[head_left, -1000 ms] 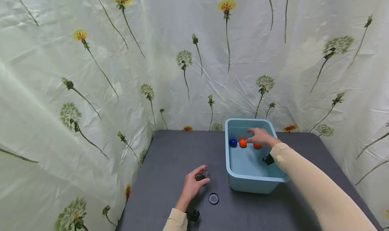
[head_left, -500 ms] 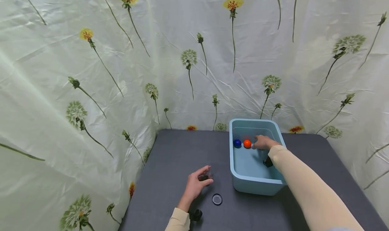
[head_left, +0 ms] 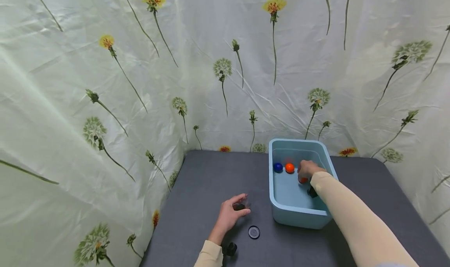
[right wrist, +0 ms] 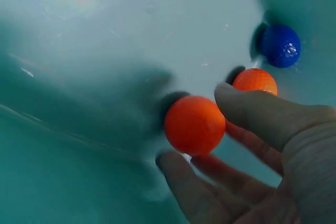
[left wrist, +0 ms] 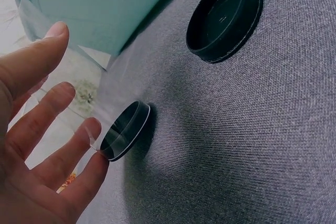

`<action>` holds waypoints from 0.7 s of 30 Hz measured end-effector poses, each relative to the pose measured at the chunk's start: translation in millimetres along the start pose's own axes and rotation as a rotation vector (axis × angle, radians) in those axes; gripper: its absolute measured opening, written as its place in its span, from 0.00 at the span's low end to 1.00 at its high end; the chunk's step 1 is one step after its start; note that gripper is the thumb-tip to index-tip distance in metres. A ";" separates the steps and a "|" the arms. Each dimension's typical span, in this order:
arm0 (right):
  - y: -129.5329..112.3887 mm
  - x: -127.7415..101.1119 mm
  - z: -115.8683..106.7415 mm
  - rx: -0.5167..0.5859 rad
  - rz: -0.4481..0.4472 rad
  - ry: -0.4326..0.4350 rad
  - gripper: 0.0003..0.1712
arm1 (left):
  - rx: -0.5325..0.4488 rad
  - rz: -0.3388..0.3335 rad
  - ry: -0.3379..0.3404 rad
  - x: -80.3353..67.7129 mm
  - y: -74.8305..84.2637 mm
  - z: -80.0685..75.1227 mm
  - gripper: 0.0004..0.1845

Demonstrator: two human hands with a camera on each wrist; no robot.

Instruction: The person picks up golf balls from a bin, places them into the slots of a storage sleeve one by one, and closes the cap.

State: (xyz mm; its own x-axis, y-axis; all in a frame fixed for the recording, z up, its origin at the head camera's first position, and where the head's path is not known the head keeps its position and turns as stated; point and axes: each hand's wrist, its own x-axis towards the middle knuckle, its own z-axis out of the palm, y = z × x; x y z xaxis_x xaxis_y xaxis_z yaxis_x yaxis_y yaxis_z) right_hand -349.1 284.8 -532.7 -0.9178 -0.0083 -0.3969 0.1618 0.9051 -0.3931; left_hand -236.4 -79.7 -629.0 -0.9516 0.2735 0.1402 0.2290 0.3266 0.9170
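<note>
A light blue bin [head_left: 299, 220] stands on the grey table. My right hand [head_left: 306, 170] reaches down into it. Thumb and fingers pinch an orange ball [right wrist: 194, 124] just off the bin floor. Beyond it, a second orange ball [right wrist: 255, 80] and a blue ball [right wrist: 281, 45] lie by the far wall. Left of the bin, my left hand [head_left: 233, 212] is cupped round a small clear jar with a dark base [left wrist: 124, 131] that stands on the table; my fingertips [left wrist: 97, 163] touch it near the base. A black lid [left wrist: 224, 18] lies flat close by.
The grey table [head_left: 211, 181] is fenced at the back and on both sides by a pale flowered curtain [head_left: 105, 103]. The bin sits right of centre. The black lid [head_left: 254, 232] lies between my left hand and the bin's front corner.
My right hand has drawn back toward me inside the bin and closed round one orange ball, moving it away from the other. The left hand stays by the jar.
</note>
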 end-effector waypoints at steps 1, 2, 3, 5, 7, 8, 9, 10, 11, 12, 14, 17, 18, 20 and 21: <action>-0.6 -0.5 1.5 -0.006 -0.010 -0.013 0.16 | 0.008 -0.005 0.000 -0.7 0.0 0.8 0.30; -1.6 -1.0 2.6 -0.012 -0.015 -0.029 0.14 | 0.019 -0.010 -0.001 -1.3 0.5 1.4 0.30; -2.3 -1.3 3.7 -0.021 -0.022 -0.043 0.12 | 0.029 -0.009 -0.004 -1.7 1.3 2.0 0.30; -2.6 -1.7 5.2 -0.039 -0.027 -0.065 0.13 | 0.047 -0.002 -0.012 -1.8 3.1 3.2 0.30; -2.6 -3.1 6.0 -0.040 -0.018 -0.081 0.13 | 0.059 0.007 -0.025 -1.2 5.0 4.5 0.30; -2.3 -3.5 6.5 -0.040 -0.017 -0.089 0.14 | 0.064 0.009 -0.031 -0.8 5.6 5.2 0.30; -1.8 -3.8 6.7 -0.041 -0.020 -0.096 0.14 | 0.064 0.011 -0.035 -0.5 6.3 5.9 0.30; -1.5 -4.3 7.0 -0.043 -0.025 -0.102 0.14 | 0.064 0.012 -0.037 -0.1 6.8 6.5 0.30; -1.1 -4.6 7.4 -0.050 -0.030 -0.104 0.14 | 0.065 0.012 -0.036 0.5 6.9 7.1 0.30; -0.6 -4.7 7.6 -0.059 -0.037 -0.106 0.14 | 0.067 0.015 -0.032 1.1 6.9 7.6 0.30; 0.6 -4.5 7.7 -0.081 -0.052 -0.109 0.14 | 0.070 0.014 -0.020 2.0 6.5 8.1 0.29; 0.2 -5.5 5.8 -0.107 -0.068 -0.117 0.13 | 0.066 0.009 -0.005 2.8 5.5 7.8 0.29; -0.5 -5.9 4.6 -0.116 -0.083 -0.120 0.13 | 0.064 0.006 0.001 2.8 5.4 7.3 0.29; -2.6 -6.8 1.5 -0.135 -0.120 -0.120 0.13 | 0.057 -0.003 0.018 2.8 5.9 6.1 0.29; -4.2 -7.4 -0.6 -0.144 -0.143 -0.118 0.13 | 0.054 -0.006 0.027 3.0 6.4 5.4 0.29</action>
State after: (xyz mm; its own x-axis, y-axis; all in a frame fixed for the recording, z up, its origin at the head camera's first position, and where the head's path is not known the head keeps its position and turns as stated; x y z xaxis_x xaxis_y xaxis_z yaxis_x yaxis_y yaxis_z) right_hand -343.2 281.3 -527.5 -0.8775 -0.1825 -0.4435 -0.0277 0.9425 -0.3331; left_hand -236.7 -71.9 -624.8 -0.9580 0.2472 0.1452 0.2332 0.3770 0.8964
